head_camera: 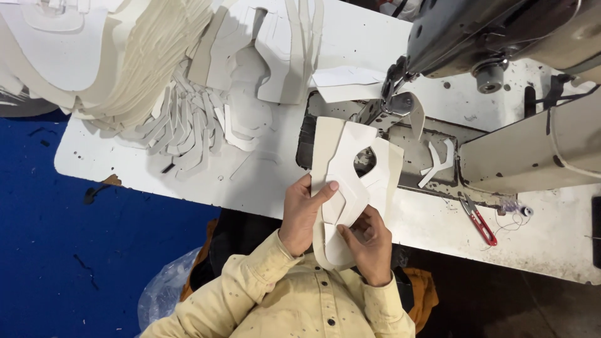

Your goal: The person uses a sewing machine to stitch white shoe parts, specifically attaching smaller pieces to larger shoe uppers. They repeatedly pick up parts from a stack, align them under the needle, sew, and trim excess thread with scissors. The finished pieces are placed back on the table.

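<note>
Fingers of the left hand are closed around the left edge of the stacked cream cut pieces, thumb laid across the top face and pointing toward the middle of the stack. The pieces rise away from both hands, long axis running from the person's chest up toward the sewing machine needle area; the far end lies over the dark needle plate, short of the presser foot. The right hand grips the near, lower end, fingertips pinching a white overlay against the cream layer beneath. Both hands hold the same stack; the left sits farther up it, so nearer the needle. Farther right, a small white Y-shaped piece lies on the machine bed, and red-handled snips rest on the white table, apart from the hands.
</note>
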